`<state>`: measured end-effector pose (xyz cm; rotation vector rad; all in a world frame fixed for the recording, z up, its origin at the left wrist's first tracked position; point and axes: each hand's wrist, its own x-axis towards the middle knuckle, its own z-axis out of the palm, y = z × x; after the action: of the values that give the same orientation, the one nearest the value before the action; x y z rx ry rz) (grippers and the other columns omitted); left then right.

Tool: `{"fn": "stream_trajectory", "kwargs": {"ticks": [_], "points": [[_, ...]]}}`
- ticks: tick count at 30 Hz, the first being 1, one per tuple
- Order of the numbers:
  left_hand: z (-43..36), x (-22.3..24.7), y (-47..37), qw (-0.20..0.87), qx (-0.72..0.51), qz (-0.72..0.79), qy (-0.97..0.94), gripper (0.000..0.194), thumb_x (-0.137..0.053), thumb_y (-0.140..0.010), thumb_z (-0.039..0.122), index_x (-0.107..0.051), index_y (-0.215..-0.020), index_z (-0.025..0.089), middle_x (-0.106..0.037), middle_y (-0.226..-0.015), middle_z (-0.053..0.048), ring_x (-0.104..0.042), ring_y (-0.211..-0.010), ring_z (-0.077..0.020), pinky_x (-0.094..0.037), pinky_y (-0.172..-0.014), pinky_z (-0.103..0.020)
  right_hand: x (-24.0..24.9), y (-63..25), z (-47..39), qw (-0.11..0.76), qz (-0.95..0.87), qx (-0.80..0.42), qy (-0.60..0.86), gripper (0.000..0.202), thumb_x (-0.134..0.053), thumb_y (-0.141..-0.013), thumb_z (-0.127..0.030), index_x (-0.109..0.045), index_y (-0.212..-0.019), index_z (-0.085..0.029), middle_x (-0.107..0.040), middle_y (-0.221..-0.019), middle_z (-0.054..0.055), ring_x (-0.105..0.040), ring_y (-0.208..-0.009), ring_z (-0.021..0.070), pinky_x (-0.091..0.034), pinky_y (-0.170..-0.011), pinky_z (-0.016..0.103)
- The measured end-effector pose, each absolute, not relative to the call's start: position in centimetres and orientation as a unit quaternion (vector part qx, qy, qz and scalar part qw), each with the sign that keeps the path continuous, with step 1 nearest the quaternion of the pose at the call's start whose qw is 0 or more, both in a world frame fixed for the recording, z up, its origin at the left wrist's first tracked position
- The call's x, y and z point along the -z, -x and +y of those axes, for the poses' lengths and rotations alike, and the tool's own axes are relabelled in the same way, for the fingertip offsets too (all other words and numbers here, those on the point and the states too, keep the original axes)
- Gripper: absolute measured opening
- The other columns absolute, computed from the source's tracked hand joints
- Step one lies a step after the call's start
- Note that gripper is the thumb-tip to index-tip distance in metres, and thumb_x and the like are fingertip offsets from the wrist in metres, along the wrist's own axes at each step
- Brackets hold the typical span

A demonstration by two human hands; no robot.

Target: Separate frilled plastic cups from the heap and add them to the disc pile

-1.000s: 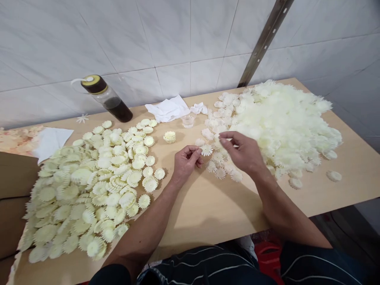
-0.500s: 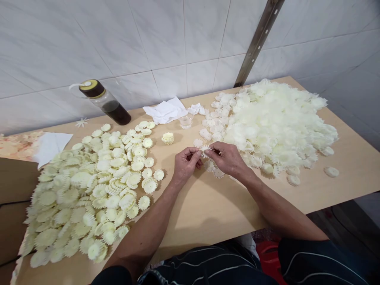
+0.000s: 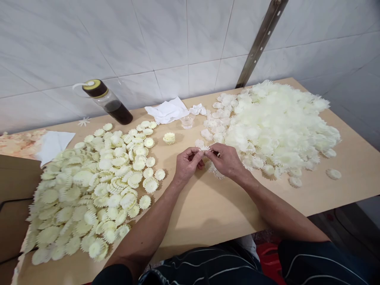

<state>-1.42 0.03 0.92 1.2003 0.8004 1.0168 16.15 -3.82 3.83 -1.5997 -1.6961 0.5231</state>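
Observation:
Both hands meet over the middle of the wooden table (image 3: 208, 213), pinching a small white petal disc (image 3: 204, 148) between them. My left hand (image 3: 189, 163) grips its left side with thumb and fingers. On its right side are the closed fingertips of my right hand (image 3: 223, 158). A few loose white discs (image 3: 214, 169) lie under and beside my right hand. Pale yellow, toothed discs form a wide pile (image 3: 86, 198) on the left. A larger heap of white petal pieces (image 3: 279, 122) spreads over the right side.
Near the wall, a dark-capped bottle (image 3: 111, 103) leans, with white tissue (image 3: 168, 111) and a small clear cup (image 3: 187, 120) to its right. A short stack of yellow discs (image 3: 169, 138) sits in front. A cardboard box (image 3: 18, 198) stands at the far left.
The view has shifted slightly. My fingertips have drawn closer together around the white disc, which now shows less of its face.

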Motion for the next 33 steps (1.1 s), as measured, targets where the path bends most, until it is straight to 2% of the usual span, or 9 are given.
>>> {"fn": "stream_trajectory", "kwargs": {"ticks": [6, 12, 16, 23, 27, 33], "points": [[0.0, -1.0, 1.3, 0.631, -0.448, 0.363, -0.519, 0.045, -0.084, -0.087, 0.059, -0.075, -0.091, 0.015, -0.069, -0.061, -0.001, -0.063, -0.052, -0.0128, -0.054, -0.052, -0.024, -4.1, -16.1, -3.9, 0.370, -0.671, -0.193, 0.613, 0.032, -0.063, -0.102, -0.043, -0.071, -0.080, -0.021, -0.073, -0.082, 0.007, -0.065, -0.076, 0.0212, -0.047, -0.072, 0.034], [0.0, -0.9, 1.1, 0.626, -0.443, 0.386, -0.513, 0.047, -0.083, -0.086, 0.062, -0.072, -0.086, 0.016, -0.067, -0.059, 0.000, -0.061, -0.050, -0.0125, -0.054, -0.052, -0.025, -4.1, -16.1, -4.0, 0.373, -0.649, -0.210, 0.629, 0.023, -0.068, -0.099, -0.042, -0.077, -0.092, -0.022, -0.078, -0.089, 0.007, -0.066, -0.072, 0.0201, -0.050, -0.070, 0.034], [-0.1, -0.7, 1.0, 0.619, -0.445, 0.405, -0.505, 0.051, -0.083, -0.084, 0.066, -0.069, -0.088, 0.018, -0.067, -0.057, 0.001, -0.060, -0.047, -0.0128, -0.053, -0.049, -0.025, -4.2, -16.2, -4.1, 0.375, -0.632, -0.236, 0.636, 0.020, -0.069, -0.097, -0.039, -0.077, -0.089, -0.022, -0.079, -0.087, 0.006, -0.068, -0.075, 0.0208, -0.051, -0.071, 0.033], [-0.2, -1.2, 1.2, 0.627, -0.423, 0.382, -0.531, 0.056, -0.082, -0.085, 0.068, -0.073, -0.101, 0.015, -0.069, -0.062, -0.001, -0.064, -0.053, -0.0141, -0.056, -0.053, -0.025, -4.1, -16.4, -4.0, 0.362, -0.680, -0.192, 0.609, 0.024, -0.060, -0.104, -0.033, -0.074, -0.088, -0.021, -0.075, -0.086, 0.007, -0.068, -0.081, 0.0222, -0.048, -0.075, 0.034], [-0.1, -1.1, 1.3, 0.615, -0.425, 0.381, -0.544, 0.053, -0.083, -0.085, 0.067, -0.074, -0.094, 0.016, -0.068, -0.061, -0.001, -0.062, -0.050, -0.0127, -0.055, -0.052, -0.025, -4.3, -16.7, -4.2, 0.350, -0.712, -0.187, 0.580, 0.026, -0.057, -0.107, -0.031, -0.074, -0.090, -0.022, -0.076, -0.094, 0.009, -0.068, -0.084, 0.0227, -0.050, -0.077, 0.035], [0.0, -0.7, 1.2, 0.613, -0.414, 0.379, -0.555, 0.052, -0.082, -0.086, 0.067, -0.076, -0.091, 0.016, -0.066, -0.057, 0.001, -0.058, -0.047, -0.0111, -0.051, -0.049, -0.024, -4.5, -17.4, -4.2, 0.352, -0.699, -0.179, 0.596, 0.022, -0.065, -0.104, -0.037, -0.077, -0.093, -0.023, -0.079, -0.095, 0.008, -0.070, -0.082, 0.0229, -0.051, -0.077, 0.036]]}}
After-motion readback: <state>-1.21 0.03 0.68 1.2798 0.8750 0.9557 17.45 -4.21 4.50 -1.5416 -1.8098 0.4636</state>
